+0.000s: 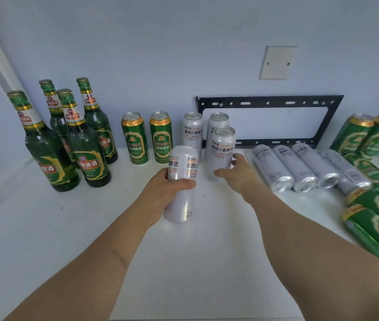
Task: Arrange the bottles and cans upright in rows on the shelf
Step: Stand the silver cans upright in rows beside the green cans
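My left hand (168, 193) grips a white beer can (181, 179), held above the white shelf (68, 228) and tilted toward me. My right hand (239, 174) wraps the lower part of another white can (222, 151) that stands upright. Two more white cans (193, 130) stand behind it, and two green cans (148, 137) stand to their left. Several green glass bottles (68, 140) stand upright at the far left. Several white cans (297, 167) lie on their sides at the right, with green cans (376, 212) lying beyond them.
A black metal bracket (269, 103) leans against the back wall behind the cans. A blank wall plate (277, 62) sits above it. Two green cans (367, 133) stand tilted at the far right. The shelf's front edge (207, 319) runs along the bottom of the view.
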